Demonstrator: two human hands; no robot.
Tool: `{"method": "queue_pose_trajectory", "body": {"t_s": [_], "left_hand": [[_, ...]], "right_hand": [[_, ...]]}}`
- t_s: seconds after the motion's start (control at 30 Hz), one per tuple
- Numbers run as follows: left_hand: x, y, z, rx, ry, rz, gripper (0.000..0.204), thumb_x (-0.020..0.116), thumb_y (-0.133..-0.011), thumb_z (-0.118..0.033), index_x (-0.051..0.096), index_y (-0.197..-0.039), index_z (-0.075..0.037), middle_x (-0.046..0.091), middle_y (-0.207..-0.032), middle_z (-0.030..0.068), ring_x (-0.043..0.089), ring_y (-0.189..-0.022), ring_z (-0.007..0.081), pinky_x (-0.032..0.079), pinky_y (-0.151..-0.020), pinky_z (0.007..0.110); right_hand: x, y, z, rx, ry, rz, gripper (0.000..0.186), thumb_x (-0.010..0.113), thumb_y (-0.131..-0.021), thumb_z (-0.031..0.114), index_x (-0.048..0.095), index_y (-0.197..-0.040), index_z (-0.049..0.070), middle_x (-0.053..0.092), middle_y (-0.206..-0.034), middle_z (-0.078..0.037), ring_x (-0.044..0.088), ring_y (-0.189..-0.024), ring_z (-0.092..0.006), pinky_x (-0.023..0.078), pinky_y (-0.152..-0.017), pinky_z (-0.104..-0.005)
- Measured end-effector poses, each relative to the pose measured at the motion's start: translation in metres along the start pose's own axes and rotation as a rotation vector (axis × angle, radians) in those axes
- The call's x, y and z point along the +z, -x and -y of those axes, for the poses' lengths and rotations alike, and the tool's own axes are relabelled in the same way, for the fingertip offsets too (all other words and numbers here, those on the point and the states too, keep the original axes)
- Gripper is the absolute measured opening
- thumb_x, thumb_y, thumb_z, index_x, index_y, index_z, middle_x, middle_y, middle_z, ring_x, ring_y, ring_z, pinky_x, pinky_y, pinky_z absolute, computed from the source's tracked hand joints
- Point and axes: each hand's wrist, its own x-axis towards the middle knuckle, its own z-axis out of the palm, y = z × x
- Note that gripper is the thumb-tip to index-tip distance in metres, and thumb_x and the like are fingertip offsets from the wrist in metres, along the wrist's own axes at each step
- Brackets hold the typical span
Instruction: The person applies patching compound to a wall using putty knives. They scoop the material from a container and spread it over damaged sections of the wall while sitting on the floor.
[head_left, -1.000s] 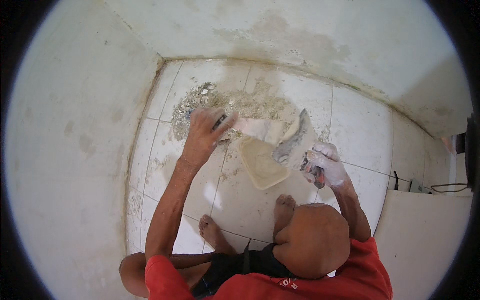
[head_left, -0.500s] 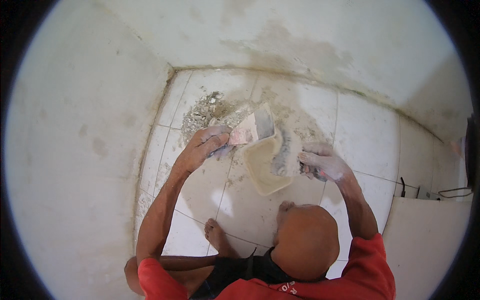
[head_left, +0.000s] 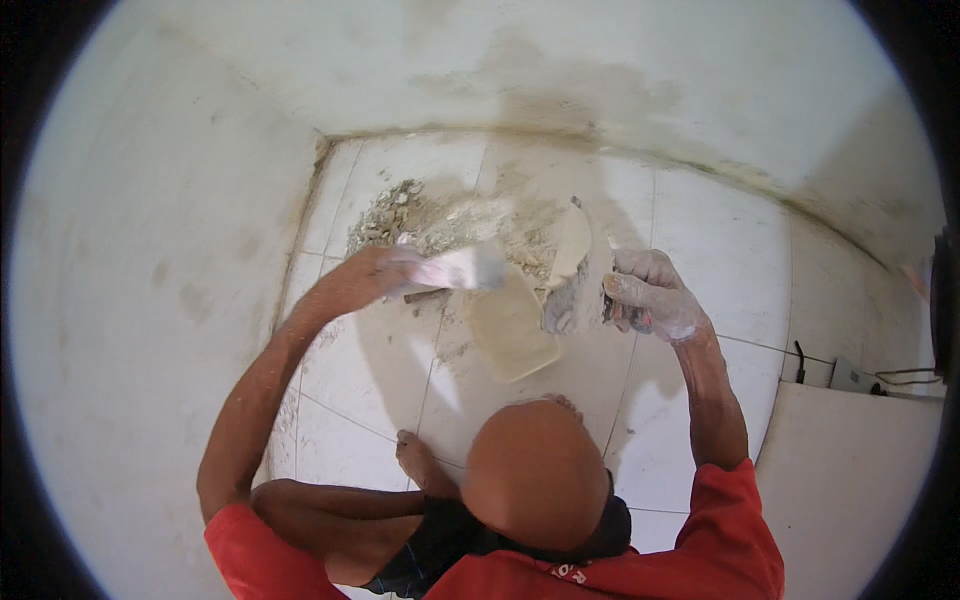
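My left hand is closed on a narrow putty knife, its pale, pink-tinged blade blurred, above the tiled floor. My right hand, coated in white powder, grips a wider putty knife with pale paste and grey smears on its blade. Below and between the two blades lies a cream plastic tray with a pale residue inside. A heap of grey-white rubble and scattered grit lies just beyond my hands. My knee and bare foot show at the bottom.
Stained pale walls meet in a corner behind the rubble and along the left side. At the right are a white panel, a small grey metal object with a dark cable, and a dark upright edge.
The left knife rose to the upper right, then swung down flatter and leftward, still beside the right blade. My left forearm has moved outward to the left; the right blade is turned more upright.
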Motion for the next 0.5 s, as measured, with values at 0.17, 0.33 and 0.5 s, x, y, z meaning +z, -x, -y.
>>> {"method": "queue_pose_trajectory", "body": {"t_s": [0.17,0.33,0.5], "left_hand": [[-0.031,0.004,0.005,0.047,0.214,-0.148,0.043,0.049,-0.100,-0.040,0.057,-0.119,-0.002,0.059,-0.086,0.0022,0.053,-0.080,0.0130,0.046,-0.071,0.028],[0.075,-0.022,0.096,0.095,0.396,-0.264,0.039,0.050,-0.101,-0.035,0.056,-0.121,-0.003,0.056,-0.086,0.0018,0.052,-0.078,0.0114,0.045,-0.066,0.025],[0.165,-0.043,0.098,-0.015,0.838,-0.199,0.038,0.052,-0.101,-0.034,0.057,-0.121,-0.003,0.057,-0.089,0.0025,0.054,-0.080,0.0126,0.046,-0.069,0.025]], "right_hand": [[-0.013,-0.009,0.001,0.171,-0.054,-0.186,0.024,0.062,-0.096,0.025,0.063,-0.083,0.005,0.061,-0.069,-0.004,0.055,-0.054,-0.0085,0.042,-0.044,-0.0248],[-0.012,-0.012,-0.036,0.280,-0.509,-0.325,0.015,0.058,-0.097,0.017,0.058,-0.104,0.004,0.061,-0.081,-0.008,0.059,-0.061,-0.0136,0.049,-0.047,-0.0306],[-0.027,0.021,-0.054,0.257,-0.531,-0.489,0.026,0.053,-0.100,0.027,0.055,-0.111,0.004,0.066,-0.089,-0.011,0.062,-0.061,-0.0148,0.053,-0.047,-0.0319]]}}
